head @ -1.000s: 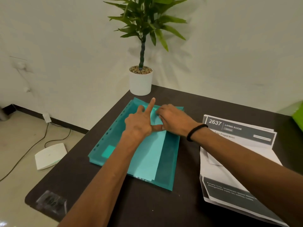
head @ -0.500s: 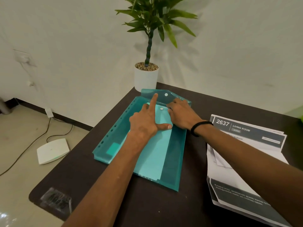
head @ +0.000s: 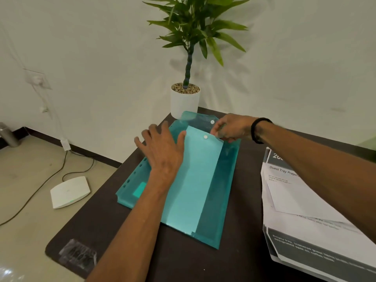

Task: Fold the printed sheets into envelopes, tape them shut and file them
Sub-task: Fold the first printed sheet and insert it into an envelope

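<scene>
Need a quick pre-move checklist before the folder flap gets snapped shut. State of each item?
1. Flap lifted off the folder body: ok, it stands open at the far end.
2. Right hand has the flap: ok, its fingers pinch the flap's edge near the snap stud.
3. Left hand steadies the teal folder: ok, flat on it, fingers spread.
4. Folded sheet fully inside: ok, its top edge lies below the flap's hinge line.
5. Lower snap unobstructed: ok, visible, nothing over it.
6. Sheet taped shut: cannot tell, no tape visible through the plastic.
</scene>
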Action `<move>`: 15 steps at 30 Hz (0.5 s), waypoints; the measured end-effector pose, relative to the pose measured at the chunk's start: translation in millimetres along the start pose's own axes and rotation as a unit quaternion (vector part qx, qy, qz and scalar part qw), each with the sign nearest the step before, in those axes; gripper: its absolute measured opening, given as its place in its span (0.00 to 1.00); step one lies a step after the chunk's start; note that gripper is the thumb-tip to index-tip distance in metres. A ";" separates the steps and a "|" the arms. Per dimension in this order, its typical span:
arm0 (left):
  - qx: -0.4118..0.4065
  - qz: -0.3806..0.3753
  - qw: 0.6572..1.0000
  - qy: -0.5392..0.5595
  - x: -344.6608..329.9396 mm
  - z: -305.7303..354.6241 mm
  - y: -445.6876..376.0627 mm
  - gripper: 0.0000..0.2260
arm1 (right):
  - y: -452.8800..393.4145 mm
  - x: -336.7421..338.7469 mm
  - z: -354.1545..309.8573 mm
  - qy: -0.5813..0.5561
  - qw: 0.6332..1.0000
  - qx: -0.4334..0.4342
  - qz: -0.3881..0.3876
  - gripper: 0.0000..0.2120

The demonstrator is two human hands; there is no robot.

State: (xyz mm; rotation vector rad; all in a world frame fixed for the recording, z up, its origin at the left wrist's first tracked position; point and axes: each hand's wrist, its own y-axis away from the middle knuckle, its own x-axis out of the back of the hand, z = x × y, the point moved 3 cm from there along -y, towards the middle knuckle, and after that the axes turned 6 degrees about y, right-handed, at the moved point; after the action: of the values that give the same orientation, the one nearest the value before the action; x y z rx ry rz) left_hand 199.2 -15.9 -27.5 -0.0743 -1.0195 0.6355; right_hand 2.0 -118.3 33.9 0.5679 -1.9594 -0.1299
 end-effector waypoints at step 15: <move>0.060 0.097 0.961 0.251 3.1 -8.7 -4.0 0.16 | 7.4 15.0 11.8 -0.027 0.997 0.065 -0.004 0.09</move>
State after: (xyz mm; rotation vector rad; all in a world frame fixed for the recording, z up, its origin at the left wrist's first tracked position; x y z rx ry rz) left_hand 209.2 -15.5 -28.4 -0.2199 -0.4838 0.8050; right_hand -16.0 -120.3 43.4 0.6635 -2.0286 -0.0223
